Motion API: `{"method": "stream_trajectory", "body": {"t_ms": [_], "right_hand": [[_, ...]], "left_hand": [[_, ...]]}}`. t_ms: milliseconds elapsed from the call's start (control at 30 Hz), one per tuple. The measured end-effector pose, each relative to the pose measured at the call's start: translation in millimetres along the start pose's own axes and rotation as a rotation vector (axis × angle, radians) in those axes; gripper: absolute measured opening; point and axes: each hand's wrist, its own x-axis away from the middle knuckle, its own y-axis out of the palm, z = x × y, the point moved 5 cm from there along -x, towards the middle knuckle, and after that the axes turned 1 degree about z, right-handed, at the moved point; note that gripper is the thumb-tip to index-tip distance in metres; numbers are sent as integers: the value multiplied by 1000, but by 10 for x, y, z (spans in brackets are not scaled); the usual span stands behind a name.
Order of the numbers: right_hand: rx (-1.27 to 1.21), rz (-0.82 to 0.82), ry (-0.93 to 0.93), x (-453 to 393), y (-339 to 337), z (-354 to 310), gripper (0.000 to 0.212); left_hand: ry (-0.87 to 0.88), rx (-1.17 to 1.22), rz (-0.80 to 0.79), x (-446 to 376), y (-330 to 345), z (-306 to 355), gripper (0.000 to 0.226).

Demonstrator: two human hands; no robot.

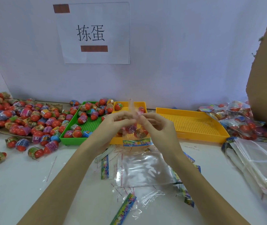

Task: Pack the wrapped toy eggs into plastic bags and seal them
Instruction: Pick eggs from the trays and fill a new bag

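- The left hand (116,121) and the right hand (158,125) meet above the near edge of the small yellow tray (129,105), both raised off the white table (15,184).
- Both hands pinch the top of a filled plastic bag (135,132); thumb and fingertips of each hand close on the clear film at the bag mouth.
- The bag hangs between the hands with several wrapped toy eggs visible inside; its printed header strip (136,142) sits at the lower end.
- A thin blurred sliver (132,104) rises above the fingers; it is probably the adhesive liner or the open flap, but motion blur prevents confirmation.
- Step in hand, as judged: sealing the filled bag.
- Next move calls for: folding the flap flat over the mouth and pressing along its whole width, with the eggs kept low so the film does not wrinkle.
- Loose eggs supply: a pile (15,117) at far left and a green tray (74,137) beside the small yellow tray.
- Empty bags (145,168) lie flat on the table under the forearms; a further stack (256,159) lies at right.
- Finished bags (243,122) are heaped beyond the large yellow tray (193,125), which holds nothing visible.
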Motion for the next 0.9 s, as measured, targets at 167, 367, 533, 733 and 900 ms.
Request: {"method": "stream_trajectory", "body": {"t_ms": [167,367,533,733,900], "right_hand": [[31,12,-22,-6,-13,13,13],[207,-62,-52,2,127,93,21],[758,-358,-281,150,471,176,46],[957,-460,-252,146,605,306,57],[770,-265,-289,108,520,246,35]], "left_hand": [[117,-66,141,26,-11,53,22],[112,77,339,21,-335,97,27],[143,19,466,31,-595,113,5],[119,-92,466,38,-660,66,7],[103,-60,463,40,-641,53,7]]}}
